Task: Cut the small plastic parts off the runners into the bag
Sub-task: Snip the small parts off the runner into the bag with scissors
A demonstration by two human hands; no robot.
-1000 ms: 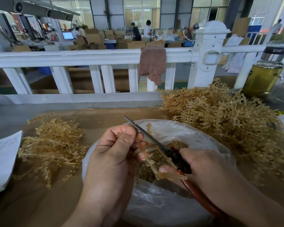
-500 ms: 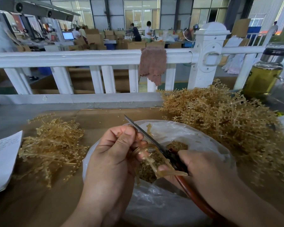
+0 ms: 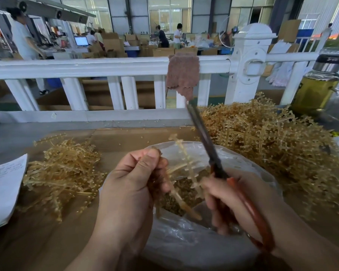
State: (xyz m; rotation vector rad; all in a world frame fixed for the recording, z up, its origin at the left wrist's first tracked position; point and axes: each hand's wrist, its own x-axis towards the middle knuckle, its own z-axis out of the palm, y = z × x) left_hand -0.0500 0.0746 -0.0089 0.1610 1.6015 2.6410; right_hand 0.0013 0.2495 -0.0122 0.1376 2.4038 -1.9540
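Observation:
My left hand pinches a pale amber plastic runner between thumb and fingers, over the open mouth of a clear plastic bag. The runner's branch stands up and away from me, blurred. Cut small parts lie heaped inside the bag. My right hand grips scissors by their red-orange handles. The dark blades point up and away, to the right of the runner, and look closed.
A big heap of amber runners lies at the right, a smaller heap at the left. White paper sits at the left edge. A white railing with a brown rag stands behind. A glass jar is at the far right.
The scissors have swung from pointing up-left across the runner to pointing up and away at the right. The runner has turned in my left hand, and its branch now stands up.

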